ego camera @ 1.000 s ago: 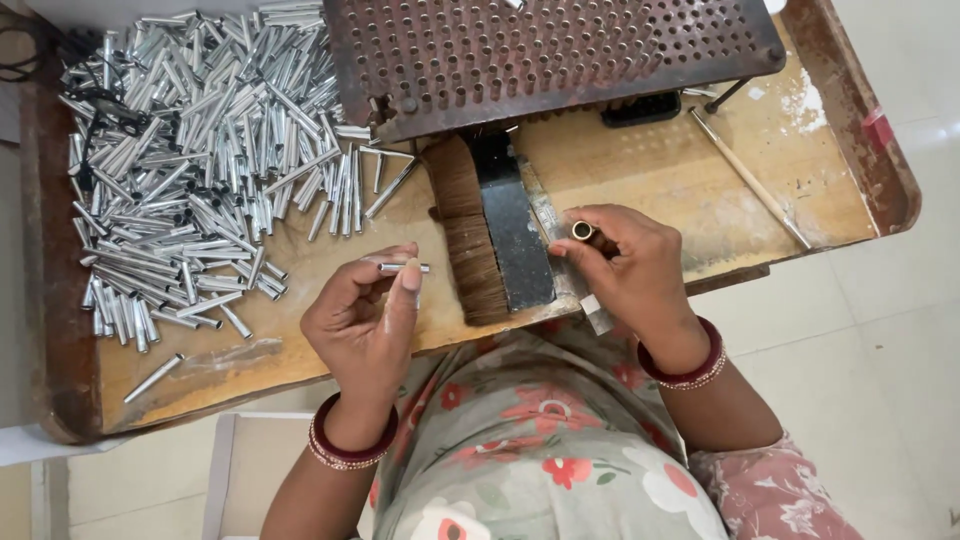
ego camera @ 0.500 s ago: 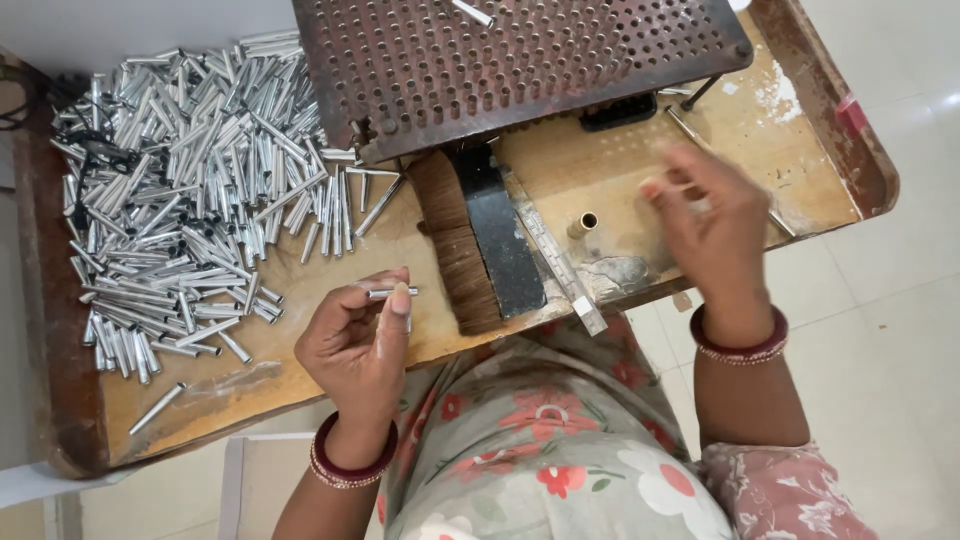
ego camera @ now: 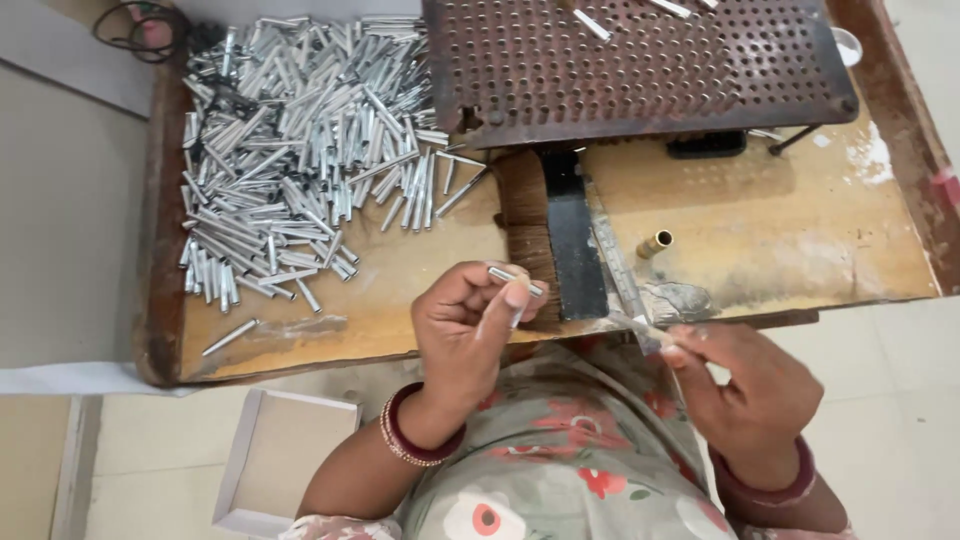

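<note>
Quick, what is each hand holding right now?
Left hand: closed on a small silver metal tube.
Right hand: closed on a thin pale stick.

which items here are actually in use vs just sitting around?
In use:
left hand pinching a silver tube
right hand holding a thin stick
brush block
brass tube

Lying about:
pile of silver tubes
perforated tray
white box

Even, soft daylight-type illum.; no hard shadows. Mild glare on pile of silver tubes (ego camera: 300, 160), upper left of frame. Dark shadow under perforated metal plate (ego camera: 640, 70), top centre. Focus sharp at centre; slight motion blur on right hand (ego camera: 745, 385), lower right. Slight wide-angle bending at edges.
</note>
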